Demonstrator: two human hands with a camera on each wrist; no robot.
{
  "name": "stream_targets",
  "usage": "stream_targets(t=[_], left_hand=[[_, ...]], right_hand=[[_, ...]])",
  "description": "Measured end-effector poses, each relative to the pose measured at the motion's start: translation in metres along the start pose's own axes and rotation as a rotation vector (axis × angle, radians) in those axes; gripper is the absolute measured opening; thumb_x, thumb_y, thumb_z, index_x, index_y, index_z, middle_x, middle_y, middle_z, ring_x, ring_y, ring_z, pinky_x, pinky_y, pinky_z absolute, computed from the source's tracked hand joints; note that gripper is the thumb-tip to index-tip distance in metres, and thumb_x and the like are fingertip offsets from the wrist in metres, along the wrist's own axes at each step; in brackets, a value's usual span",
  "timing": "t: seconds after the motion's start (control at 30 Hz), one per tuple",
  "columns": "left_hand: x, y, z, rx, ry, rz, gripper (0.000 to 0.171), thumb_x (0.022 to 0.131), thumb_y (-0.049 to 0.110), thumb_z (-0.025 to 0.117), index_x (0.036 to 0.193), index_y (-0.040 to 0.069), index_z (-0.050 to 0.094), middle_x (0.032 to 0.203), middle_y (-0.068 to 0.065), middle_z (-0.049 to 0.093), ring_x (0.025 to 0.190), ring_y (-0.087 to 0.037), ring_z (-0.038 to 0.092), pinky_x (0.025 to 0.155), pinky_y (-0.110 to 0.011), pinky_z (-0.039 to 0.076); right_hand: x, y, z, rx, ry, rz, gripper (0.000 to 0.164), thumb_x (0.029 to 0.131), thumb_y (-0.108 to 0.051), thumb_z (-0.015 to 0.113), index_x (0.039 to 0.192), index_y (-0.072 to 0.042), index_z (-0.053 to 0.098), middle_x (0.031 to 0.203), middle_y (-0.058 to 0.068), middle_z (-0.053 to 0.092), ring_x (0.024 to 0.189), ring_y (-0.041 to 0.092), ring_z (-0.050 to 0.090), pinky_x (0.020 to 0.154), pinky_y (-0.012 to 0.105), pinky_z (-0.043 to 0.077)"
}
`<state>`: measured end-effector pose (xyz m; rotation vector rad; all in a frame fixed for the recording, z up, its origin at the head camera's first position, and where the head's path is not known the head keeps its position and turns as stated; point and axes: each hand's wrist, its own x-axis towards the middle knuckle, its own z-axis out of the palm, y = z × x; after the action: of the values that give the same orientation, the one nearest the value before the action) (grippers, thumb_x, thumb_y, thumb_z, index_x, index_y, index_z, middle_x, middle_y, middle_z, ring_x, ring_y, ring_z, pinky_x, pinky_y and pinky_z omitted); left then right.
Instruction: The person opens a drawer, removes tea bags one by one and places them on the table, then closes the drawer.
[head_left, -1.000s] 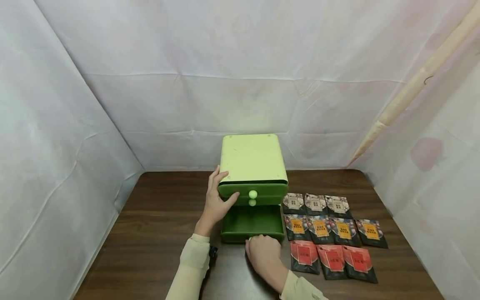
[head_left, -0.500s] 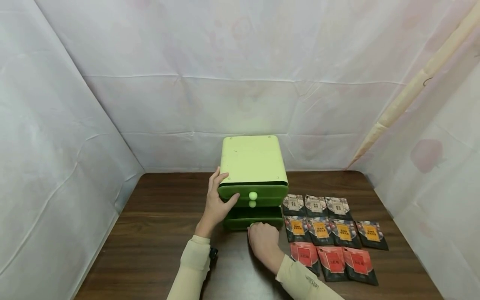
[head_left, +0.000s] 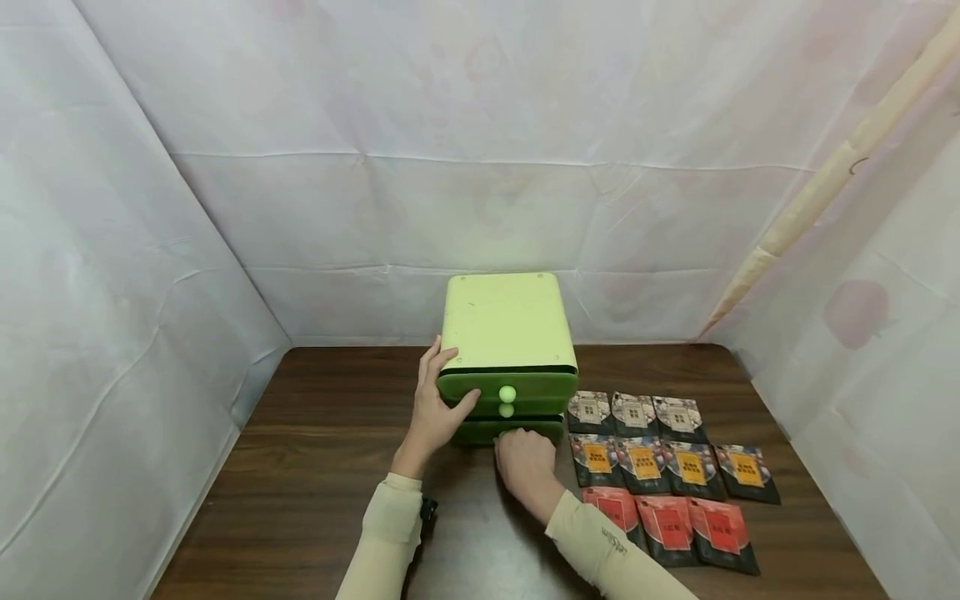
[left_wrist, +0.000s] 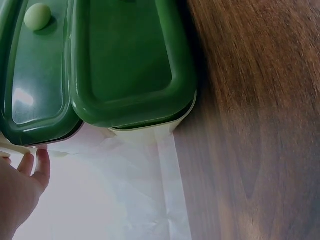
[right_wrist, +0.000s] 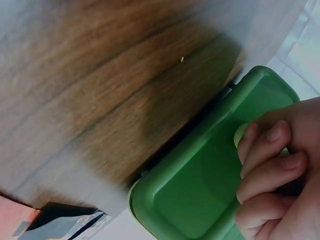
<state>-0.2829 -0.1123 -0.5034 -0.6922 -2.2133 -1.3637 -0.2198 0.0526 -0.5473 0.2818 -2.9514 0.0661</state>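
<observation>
A small two-drawer cabinet [head_left: 510, 321] with a pale green body stands at the table's back middle. My left hand [head_left: 435, 412] rests on its front left corner, fingers along the side and top edge, thumb against the dark green upper drawer [head_left: 543, 386]. In the left wrist view, the fingertips [left_wrist: 42, 167] touch the cabinet's edge. My right hand [head_left: 525, 462] has its fingers curled at the pale round knob [right_wrist: 241, 134] of the lower drawer [right_wrist: 200, 185]. That drawer is almost flush under the upper one, with a thin dark gap above its front.
Right of the cabinet, flat packets lie in three rows: cream-labelled [head_left: 634, 414], yellow-labelled [head_left: 643, 463] and red [head_left: 669, 530]. The right forearm overlaps one red packet in the head view. White cloth walls [head_left: 465, 208] surround the wooden table [head_left: 322, 467] at the back and sides.
The lower drawer has slid inward from well pulled out to nearly closed, with my right hand moving away from me along with it. My left hand has stayed on the cabinet corner.
</observation>
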Motion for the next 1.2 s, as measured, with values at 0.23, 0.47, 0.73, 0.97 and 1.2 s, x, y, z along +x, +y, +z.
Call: stream_targets(t=[0.23,0.47,0.73,0.97,1.2], left_hand=[[0.003,0.024,-0.002,-0.022,0.004,0.035,0.064,0.080,0.011,0.071,0.135,0.010,0.039,0.147,-0.020,0.021,0.137,-0.034,0.016,0.095,-0.068,0.030],[-0.001,0.001,0.003,-0.013,-0.004,0.010,0.067,0.081,0.022,0.071,0.138,0.022,0.037,0.151,-0.005,0.018,0.139,-0.026,0.013,0.099,-0.063,0.030],[-0.001,0.001,0.001,-0.019,-0.005,0.028,0.067,0.082,0.025,0.070,0.140,0.023,0.035,0.151,-0.004,0.018,0.139,-0.026,0.013,0.098,-0.065,0.030],[0.002,-0.003,-0.003,0.029,-0.022,0.022,0.075,0.082,0.024,0.070,0.145,0.022,0.029,0.152,-0.010,0.016,0.137,-0.028,0.019,0.095,-0.064,0.033],[-0.003,-0.003,-0.022,0.264,-0.069,-0.053,0.087,0.081,0.046,0.066,0.150,0.028,0.015,0.155,-0.007,0.012,0.136,-0.028,0.021,0.095,-0.064,0.034]], right_hand=[[0.002,0.003,0.003,0.009,-0.004,0.042,0.056,0.090,-0.042,0.056,0.044,-0.017,0.039,0.039,0.001,0.036,0.032,0.017,0.037,0.029,0.032,0.033],[0.002,0.004,0.006,0.017,0.020,0.051,0.055,0.090,-0.044,0.056,0.045,-0.018,0.039,0.039,0.000,0.036,0.032,0.017,0.038,0.028,0.032,0.032],[-0.002,0.013,0.000,0.104,-0.050,0.054,0.053,0.089,-0.050,0.054,0.052,-0.014,0.047,0.042,0.004,0.040,0.035,0.019,0.040,0.030,0.034,0.034],[-0.007,0.029,-0.011,0.136,-0.106,0.028,0.042,0.087,-0.043,0.059,0.058,-0.014,0.050,0.046,0.004,0.044,0.036,0.020,0.040,0.030,0.036,0.035],[-0.025,0.055,-0.013,0.151,-0.041,-0.053,0.033,0.083,-0.039,0.064,0.064,-0.014,0.055,0.047,0.001,0.042,0.039,0.017,0.042,0.033,0.036,0.036]])
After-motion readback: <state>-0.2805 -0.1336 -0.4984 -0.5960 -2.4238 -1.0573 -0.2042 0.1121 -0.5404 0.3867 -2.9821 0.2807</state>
